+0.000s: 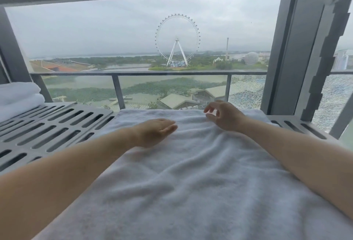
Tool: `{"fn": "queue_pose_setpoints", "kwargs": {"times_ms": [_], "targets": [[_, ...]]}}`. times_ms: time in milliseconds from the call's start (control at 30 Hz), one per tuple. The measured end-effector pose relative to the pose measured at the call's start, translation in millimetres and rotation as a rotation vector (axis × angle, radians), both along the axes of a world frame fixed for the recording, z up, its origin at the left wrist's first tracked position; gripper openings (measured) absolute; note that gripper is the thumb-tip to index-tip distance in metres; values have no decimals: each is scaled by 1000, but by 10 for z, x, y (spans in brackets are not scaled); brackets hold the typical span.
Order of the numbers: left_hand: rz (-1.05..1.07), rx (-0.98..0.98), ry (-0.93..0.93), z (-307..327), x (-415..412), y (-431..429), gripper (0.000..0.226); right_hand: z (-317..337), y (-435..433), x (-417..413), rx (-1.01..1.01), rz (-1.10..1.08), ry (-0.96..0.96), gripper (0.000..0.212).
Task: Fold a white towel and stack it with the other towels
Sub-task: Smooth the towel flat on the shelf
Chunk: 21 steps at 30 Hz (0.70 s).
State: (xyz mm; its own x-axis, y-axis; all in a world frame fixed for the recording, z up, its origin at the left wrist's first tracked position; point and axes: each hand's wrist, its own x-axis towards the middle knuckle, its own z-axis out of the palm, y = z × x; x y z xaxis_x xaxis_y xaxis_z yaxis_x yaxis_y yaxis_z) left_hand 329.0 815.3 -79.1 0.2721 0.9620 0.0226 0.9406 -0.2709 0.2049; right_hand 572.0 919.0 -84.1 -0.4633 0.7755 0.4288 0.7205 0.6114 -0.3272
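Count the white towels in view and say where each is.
3. One spread towel lies mid-frame on the slotted shelf; an upper folded towel and a lower folded towel are stacked at far left. The frame edge may hide more.

White towel (200,172) spread flat, left hand (155,131) atop

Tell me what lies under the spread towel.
The slotted grey shelf, showing bare on both sides of the towel. Whatever else lies beneath is covered.
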Motion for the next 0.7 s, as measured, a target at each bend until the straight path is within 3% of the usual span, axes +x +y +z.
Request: {"fn": "queue_pose_setpoints", "kwargs": {"times_ms": [200, 333, 433, 600, 700], "targets": [[278, 222, 183, 152, -318, 423, 28, 216, 107, -462, -65, -79, -100, 13], [352, 218, 248, 138, -393, 570, 28, 180, 257, -594, -165, -158, -217, 25], [386, 197, 212, 122, -424, 666, 21, 191, 343, -559, -209, -140, -221, 21], [375, 266, 253, 68, -491, 800, 19, 88, 362, -545, -60, -102, -247, 22], [322, 310, 59, -53, -554, 857, 15, -21, 348, -536, 38, -115, -149, 20]]}}
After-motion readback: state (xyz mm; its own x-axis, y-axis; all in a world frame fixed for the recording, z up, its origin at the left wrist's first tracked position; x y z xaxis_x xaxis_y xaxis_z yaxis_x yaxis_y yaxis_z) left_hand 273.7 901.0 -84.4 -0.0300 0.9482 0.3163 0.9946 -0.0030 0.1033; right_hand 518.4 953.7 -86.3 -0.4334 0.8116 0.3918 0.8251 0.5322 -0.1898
